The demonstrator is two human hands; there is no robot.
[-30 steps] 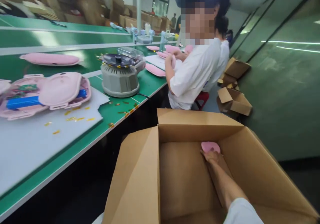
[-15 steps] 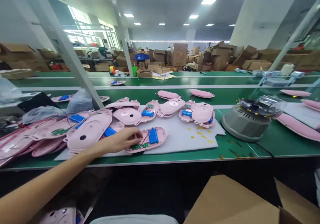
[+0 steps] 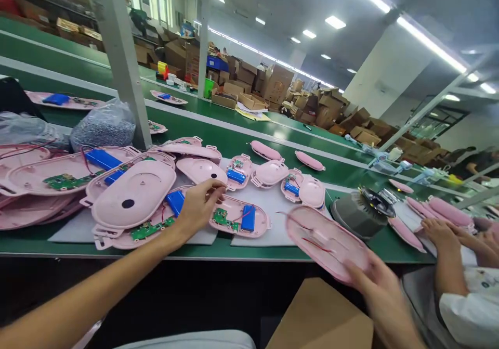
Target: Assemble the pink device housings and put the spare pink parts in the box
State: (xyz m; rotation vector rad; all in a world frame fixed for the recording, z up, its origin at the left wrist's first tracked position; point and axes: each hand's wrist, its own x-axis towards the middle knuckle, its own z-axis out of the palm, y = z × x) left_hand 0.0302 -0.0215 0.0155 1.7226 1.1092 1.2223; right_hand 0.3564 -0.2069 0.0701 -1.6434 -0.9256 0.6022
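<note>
My left hand [image 3: 199, 204] reaches over the green bench and rests its fingers on the edge of an open pink shell half [image 3: 240, 220] that carries a blue battery and a green circuit board. My right hand [image 3: 377, 286] grips a pink oval shell [image 3: 326, 242] with thin red wires inside, held above the bench's front edge. Several more pink shell halves with blue batteries [image 3: 117, 193] are piled to the left of my left hand.
A grey round machine [image 3: 357, 212] stands right of the shells. A co-worker's hands [image 3: 442, 234] work at the far right beside pink shells. A brown cardboard box [image 3: 323, 318] sits below the bench. A white post [image 3: 125, 63] and a bag of small parts [image 3: 102, 126] stand behind.
One second ago my right hand was down in the cardboard box on a pink piece. Now it holds a pink shell up at the bench, and my left hand has reached the open shell.
</note>
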